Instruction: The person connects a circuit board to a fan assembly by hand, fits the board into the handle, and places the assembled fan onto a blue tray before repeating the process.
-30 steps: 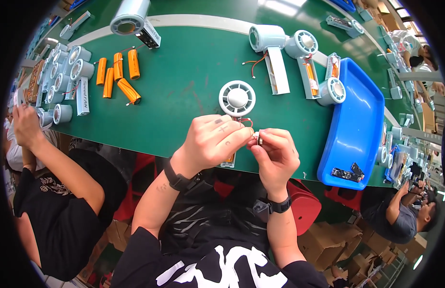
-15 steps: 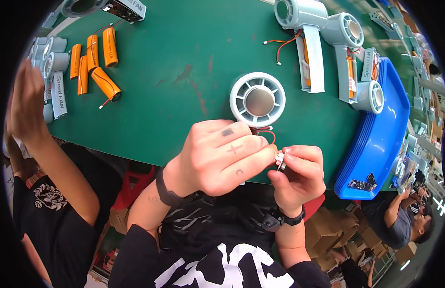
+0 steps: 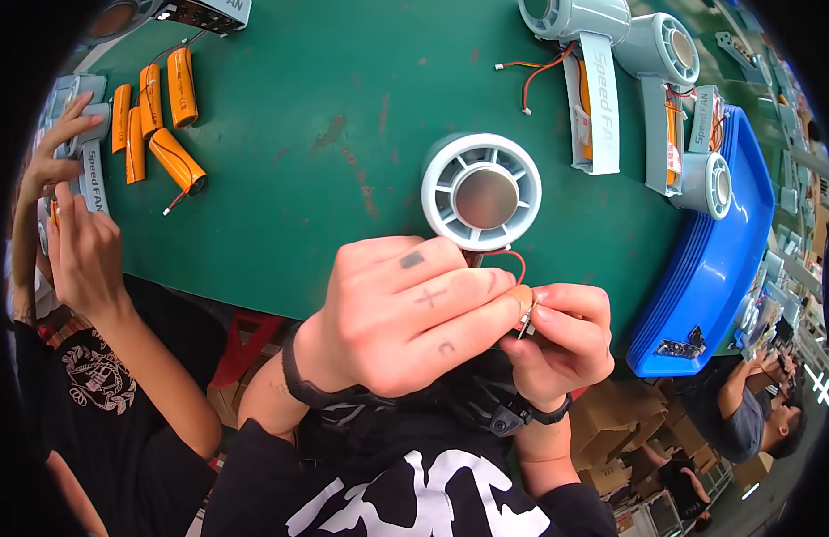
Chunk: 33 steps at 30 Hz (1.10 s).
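A light blue handheld fan [image 3: 429, 201] stands out from under my left hand [image 3: 401, 313], its round slotted head and silver centre facing up. That hand is closed around the fan's lower part, which it hides. A red wire [image 3: 524, 267] loops from below the fan head toward my fingertips. My right hand [image 3: 566, 340] pinches a small white-and-dark part [image 3: 524, 328], perhaps a board with a connector. The fingertips of both hands meet at this part and cover most of it.
Several orange wired battery packs [image 3: 177, 161] lie at the left of the green table [image 3: 289, 215]. More fans [image 3: 598, 107] with batteries in open handles lie at the right, beside stacked blue trays [image 3: 701, 286]. A co-worker's hands [image 3: 83, 251] work at the far left.
My hands have shifted slightly downward with the small part still between my fingertips. The fan head appears a little larger. The co-worker's hands at left have changed position.
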Tool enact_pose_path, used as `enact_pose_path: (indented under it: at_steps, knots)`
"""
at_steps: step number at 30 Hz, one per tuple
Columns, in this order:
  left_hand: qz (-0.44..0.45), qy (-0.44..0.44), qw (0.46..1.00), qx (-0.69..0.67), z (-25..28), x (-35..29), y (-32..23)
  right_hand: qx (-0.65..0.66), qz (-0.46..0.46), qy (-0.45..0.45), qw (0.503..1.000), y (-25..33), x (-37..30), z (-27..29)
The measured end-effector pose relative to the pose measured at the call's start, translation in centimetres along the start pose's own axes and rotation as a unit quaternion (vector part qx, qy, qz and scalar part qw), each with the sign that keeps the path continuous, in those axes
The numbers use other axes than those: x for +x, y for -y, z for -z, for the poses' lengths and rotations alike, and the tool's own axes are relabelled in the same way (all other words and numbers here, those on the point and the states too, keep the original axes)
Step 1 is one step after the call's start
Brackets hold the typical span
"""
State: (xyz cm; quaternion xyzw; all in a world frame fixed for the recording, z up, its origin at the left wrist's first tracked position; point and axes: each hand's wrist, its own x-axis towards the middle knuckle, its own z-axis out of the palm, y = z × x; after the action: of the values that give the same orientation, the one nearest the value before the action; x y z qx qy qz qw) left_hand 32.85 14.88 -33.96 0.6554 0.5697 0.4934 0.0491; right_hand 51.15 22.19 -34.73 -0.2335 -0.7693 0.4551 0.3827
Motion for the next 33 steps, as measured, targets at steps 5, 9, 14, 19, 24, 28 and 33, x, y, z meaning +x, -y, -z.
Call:
enact_pose_path:
  at_steps: [5,9,14,19,24,28,33]
  knots:
    - [0.0,-0.008,1.0,0.016,-0.1,-0.1,-0.3,-0.01,-0.005,-0.007,1.0,0.2,0.1,-0.2]
    - [-0.006,0.002,0.999,0.038,0.1,0.0,-0.5,-0.022,0.001,-0.023,1.0,-0.1,-0.3,-0.4]
    - [-0.028,0.02,0.997,0.063,0.3,-0.1,-0.9,-0.017,0.006,-0.026,0.999,0.0,-0.4,-0.5]
    - [-0.06,0.047,0.993,0.086,0.8,-0.3,-0.8,0.011,-0.007,-0.01,1.0,-0.1,-0.2,-0.2]
    - [-0.061,0.049,0.996,0.052,1.1,-0.3,-0.5,0.05,-0.032,0.015,0.998,-0.2,0.5,0.1]
    - [-0.062,0.07,0.995,0.025,1.1,-0.1,0.1,0.072,-0.043,0.032,0.996,-0.3,0.8,0.3]
    - [-0.044,0.041,0.998,0.007,1.1,0.3,0.6,0.075,-0.047,0.067,0.994,-0.5,1.0,0.6]
